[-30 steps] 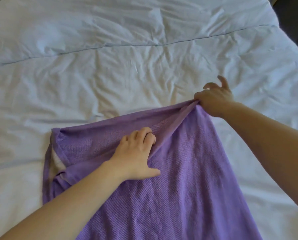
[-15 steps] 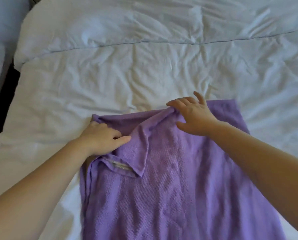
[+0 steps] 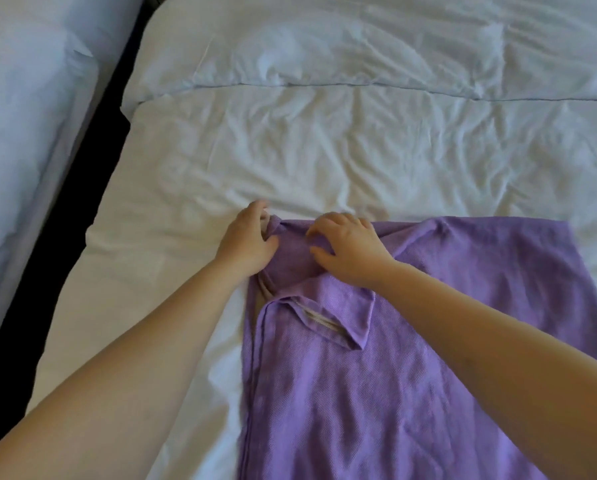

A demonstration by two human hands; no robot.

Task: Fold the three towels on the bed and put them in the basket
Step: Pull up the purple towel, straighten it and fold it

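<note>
Both hands are up at the far left corner of the purple towel (image 3: 428, 358), close together but not touching each other. Left hand (image 3: 246, 239) sits right at the towel's outer edge, thumb pressed onto the bunched cloth and fingers curled around the corner, so it looks like it's gripping the fabric there (fingertips are a bit blurred, so take that loosely). Right hand (image 3: 350, 249) is just beside it, palm down with fingers spread and bent, pressing on the gathered fold rather than clearly pinching it, so I can't tell if it actually has a grip.

That towel is lying on the white bed (image 3: 324, 161), spread out toward the camera and running off the bottom edge. Its far right corner lies flat and fairly square, while the left corner is scrunched up under the hands. Just below them a flap is turned over on itself, showing a pale striped hem (image 3: 319, 320).

Sheet is pretty wrinkled all over, with a pillow (image 3: 342, 50) across the top. Off to the left there's a dark gap (image 3: 47, 271) and then a second bed (image 3: 23, 116).
</note>
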